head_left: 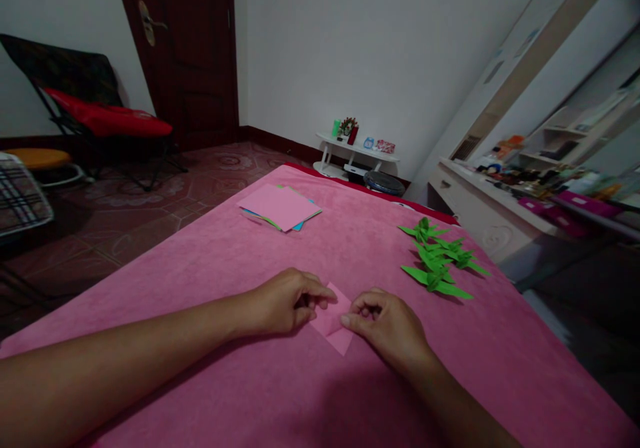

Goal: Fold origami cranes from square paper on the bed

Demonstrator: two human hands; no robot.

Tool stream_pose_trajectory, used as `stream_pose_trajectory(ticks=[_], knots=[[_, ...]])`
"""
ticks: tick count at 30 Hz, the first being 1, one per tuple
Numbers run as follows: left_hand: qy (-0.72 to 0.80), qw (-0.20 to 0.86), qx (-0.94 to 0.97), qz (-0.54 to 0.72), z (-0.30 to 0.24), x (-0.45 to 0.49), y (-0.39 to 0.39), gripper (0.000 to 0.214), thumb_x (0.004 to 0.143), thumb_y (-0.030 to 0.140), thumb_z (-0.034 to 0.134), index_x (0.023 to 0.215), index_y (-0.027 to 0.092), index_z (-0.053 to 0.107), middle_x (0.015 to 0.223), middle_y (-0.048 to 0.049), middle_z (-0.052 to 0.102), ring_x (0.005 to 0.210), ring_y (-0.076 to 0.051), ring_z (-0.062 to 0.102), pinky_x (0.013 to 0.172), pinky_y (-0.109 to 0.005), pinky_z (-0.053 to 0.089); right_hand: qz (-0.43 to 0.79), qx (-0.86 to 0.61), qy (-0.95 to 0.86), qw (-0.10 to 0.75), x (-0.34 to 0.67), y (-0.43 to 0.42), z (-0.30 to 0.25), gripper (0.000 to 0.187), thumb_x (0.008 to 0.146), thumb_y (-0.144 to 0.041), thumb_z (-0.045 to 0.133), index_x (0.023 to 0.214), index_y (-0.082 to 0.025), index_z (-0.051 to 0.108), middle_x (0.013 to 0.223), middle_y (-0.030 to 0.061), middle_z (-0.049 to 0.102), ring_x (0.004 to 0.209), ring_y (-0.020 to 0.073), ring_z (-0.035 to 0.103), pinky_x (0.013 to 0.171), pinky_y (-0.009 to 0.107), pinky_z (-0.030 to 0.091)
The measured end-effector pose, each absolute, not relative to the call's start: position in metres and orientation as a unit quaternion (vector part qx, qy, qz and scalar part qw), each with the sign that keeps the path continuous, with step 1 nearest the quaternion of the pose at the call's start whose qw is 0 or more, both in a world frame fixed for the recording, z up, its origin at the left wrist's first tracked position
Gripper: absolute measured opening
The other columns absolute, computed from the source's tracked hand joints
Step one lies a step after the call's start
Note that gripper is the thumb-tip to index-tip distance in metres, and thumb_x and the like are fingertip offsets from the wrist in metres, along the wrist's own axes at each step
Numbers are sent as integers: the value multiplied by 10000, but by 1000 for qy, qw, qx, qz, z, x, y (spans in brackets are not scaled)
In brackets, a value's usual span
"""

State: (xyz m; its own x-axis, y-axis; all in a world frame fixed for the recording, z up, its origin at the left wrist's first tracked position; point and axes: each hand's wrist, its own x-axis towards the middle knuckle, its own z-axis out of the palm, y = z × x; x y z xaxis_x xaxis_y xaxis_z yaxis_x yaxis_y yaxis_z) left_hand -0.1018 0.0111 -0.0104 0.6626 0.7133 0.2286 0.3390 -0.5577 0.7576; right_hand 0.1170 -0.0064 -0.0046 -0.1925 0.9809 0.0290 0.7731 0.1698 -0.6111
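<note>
A small folded piece of pink origami paper (341,343) lies on the pink cloth between my two hands. From the left, my left hand (289,301) grips its edge, with the index finger stretched over the top and the thumb low at the side. My right hand (391,327) pinches the opposite edge between thumb and curled fingers. The creases are hard to make out against the cloth of the same colour. Several green folded paper cranes (435,275) stand to the right of my right hand.
A stack of coloured paper sheets (283,207), pink on top, lies toward the far left of the pink-covered table (200,375). Beyond its far edge stands a low white shelf (360,148). A cluttered dressing table (500,198) is at right, a red-covered chair (110,118) at left.
</note>
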Motion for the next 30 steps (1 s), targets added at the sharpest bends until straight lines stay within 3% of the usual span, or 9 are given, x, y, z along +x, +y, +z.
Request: stream_pose_trajectory(ticks=[6, 11, 20, 30], knots=[[314, 372, 830, 272, -15, -101, 12, 545, 614, -29, 457, 1086, 167, 644, 861, -34, 649, 641, -94, 548, 575, -187, 413, 209, -553, -769, 242, 108, -6, -11, 50, 688, -279, 674, 657, -240, 683, 687, 4, 585, 713, 158, 538, 621, 250, 365], [316, 364, 832, 277, -16, -102, 13, 503, 620, -24, 465, 1040, 167, 665, 832, -24, 645, 635, -88, 537, 582, -180, 408, 276, -533, -759, 252, 108, -2, -19, 32, 689, -213, 658, 676, -214, 686, 677, 1, 595, 655, 133, 542, 595, 236, 372], [329, 369, 827, 267, -15, -102, 13, 378, 629, -4, 507, 935, 130, 685, 720, -8, 616, 603, -81, 516, 562, -173, 390, 259, -541, -758, 256, 107, -1, -21, 13, 658, -199, 678, 654, -211, 681, 654, -11, 593, 615, 116, 524, 572, 225, 360], [286, 333, 858, 266, -15, -104, 14, 394, 645, -35, 470, 897, 163, 699, 824, -31, 642, 695, -100, 552, 637, -191, 408, 260, -551, -756, 240, 105, -1, -21, 24, 638, -204, 691, 633, -218, 672, 643, -17, 599, 600, 116, 527, 560, 229, 356]])
